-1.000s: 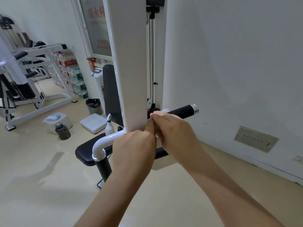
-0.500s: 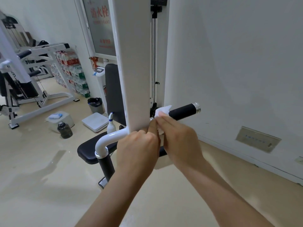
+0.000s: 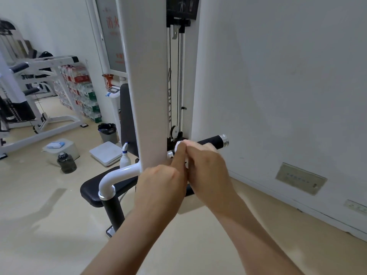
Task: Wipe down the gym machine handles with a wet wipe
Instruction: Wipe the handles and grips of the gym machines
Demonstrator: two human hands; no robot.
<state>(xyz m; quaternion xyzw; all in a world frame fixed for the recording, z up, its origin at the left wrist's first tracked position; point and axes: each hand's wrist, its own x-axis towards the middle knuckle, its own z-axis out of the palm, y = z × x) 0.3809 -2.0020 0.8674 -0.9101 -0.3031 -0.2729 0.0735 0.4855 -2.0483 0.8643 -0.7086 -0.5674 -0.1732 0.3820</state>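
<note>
Wet wipe [image 3: 181, 144] pinched at the inner end of the right handle [image 3: 211, 140].

The handle's long axis runs up and right from both hands toward its chromed cap, near the wall [image 3: 278, 96]; the right hand [image 3: 206, 167] lies nearer and is closed over the wipe. The left hand [image 3: 162, 185] is closed too, forefinger raised against the wipe. The left handle [image 3: 112, 207] hangs below, untouched, over a glossy beige floor [image 3: 49, 225].
</note>
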